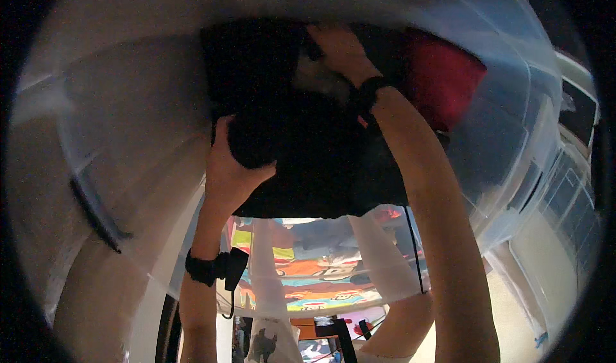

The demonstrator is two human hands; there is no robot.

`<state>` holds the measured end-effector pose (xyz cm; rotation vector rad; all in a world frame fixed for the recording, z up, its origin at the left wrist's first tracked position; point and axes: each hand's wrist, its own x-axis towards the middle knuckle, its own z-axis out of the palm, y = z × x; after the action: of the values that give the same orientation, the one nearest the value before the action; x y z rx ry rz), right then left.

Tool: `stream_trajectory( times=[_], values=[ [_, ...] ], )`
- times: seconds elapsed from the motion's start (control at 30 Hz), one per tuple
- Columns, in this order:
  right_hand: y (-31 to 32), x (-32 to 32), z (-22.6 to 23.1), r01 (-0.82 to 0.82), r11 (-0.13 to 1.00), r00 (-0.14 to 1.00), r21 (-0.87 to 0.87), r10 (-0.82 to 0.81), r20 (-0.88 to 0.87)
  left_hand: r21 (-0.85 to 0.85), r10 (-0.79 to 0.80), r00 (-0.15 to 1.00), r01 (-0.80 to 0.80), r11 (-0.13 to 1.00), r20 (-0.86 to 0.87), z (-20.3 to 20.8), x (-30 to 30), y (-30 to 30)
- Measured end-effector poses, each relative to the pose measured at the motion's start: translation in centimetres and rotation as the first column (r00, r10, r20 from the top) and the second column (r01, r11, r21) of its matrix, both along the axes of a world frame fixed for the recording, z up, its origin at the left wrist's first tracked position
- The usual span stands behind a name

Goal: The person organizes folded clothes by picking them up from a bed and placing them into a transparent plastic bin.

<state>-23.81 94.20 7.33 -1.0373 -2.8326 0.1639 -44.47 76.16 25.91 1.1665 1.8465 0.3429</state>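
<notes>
A large black soft-looking bundle [308, 164] fills the middle of a see-through plastic bin; it is too dark to tell its exact kind. My left hand [234, 167] is curved round its near left side, with the thumb pressed along it. Farther in, at the far end of the bundle, my right hand [340, 51] has its fingers bent over dark material. What those fingertips hold is lost in shadow. Each of my wrists wears a black band, and a small black device [236, 268] hangs from the left one.
Clear curved bin walls [507, 125] surround both arms. A dark red flat piece [446, 77] stands beside the bundle on the right. Through the plastic below show colourful patterned things [327, 276]. A black cord [414, 247] hangs by my right forearm. Another clear bin [558, 215] stands at right.
</notes>
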Motion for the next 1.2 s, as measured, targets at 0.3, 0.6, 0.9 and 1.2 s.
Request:
stream_trajectory(
  times=[0.3, 0.6, 0.9, 1.2],
  values=[
    [2.0, 2.4, -1.3, 0.087, 0.977, 0.992, -0.193, -0.068, 0.102, 0.054, -0.048, 0.998, 0.046, 0.998, 0.031, 0.9, 0.6, 1.2],
    [3.2, 0.3, 2.2, 0.149, 0.787, 0.975, -0.598, -0.017, 0.221, -0.011, -0.105, 0.991, 0.107, 0.994, 0.080, 0.5, 1.1, 0.6],
    [1.4, -0.5, 2.7, -0.085, 0.988, 0.871, 0.129, 0.011, 0.490, 0.043, -0.042, 0.997, 0.045, 0.998, -0.057, -0.1, 1.3, 1.4],
    [0.7, 0.8, 5.6, -0.013, 0.994, 0.983, 0.106, -0.006, 0.182, 0.137, 0.074, 0.987, -0.054, 0.989, -0.141, -2.1, 2.6, 5.2]
  ],
)
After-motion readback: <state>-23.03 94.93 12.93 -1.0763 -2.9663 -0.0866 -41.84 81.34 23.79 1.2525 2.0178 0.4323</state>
